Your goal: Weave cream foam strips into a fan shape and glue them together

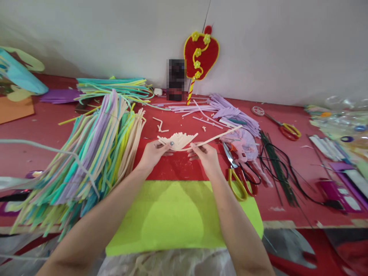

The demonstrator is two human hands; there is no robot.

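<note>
Between my hands is a cream fan-shaped piece made of pipe cleaners point(179, 141), its short ends spread upward. My left hand point(155, 153) pinches its left side between thumb and fingers. With my right hand point(204, 153) I grip a long cream pipe cleaner point(222, 135) at the right edge of the fan; its free end points up and to the right. Both hands are just above the red table, beyond a lime-green sheet point(172, 218). Yellow-handled scissors point(237, 184) lie to the right of my right forearm.
A large bundle of coloured pipe cleaners point(94, 142) lies at left, and lilac ones point(232, 111) at back right. A red fan decoration point(201, 55) stands against the wall. Red-and-yellow scissors point(289, 130), dark green stems point(277, 168) and a black cable point(304, 193) lie at right.
</note>
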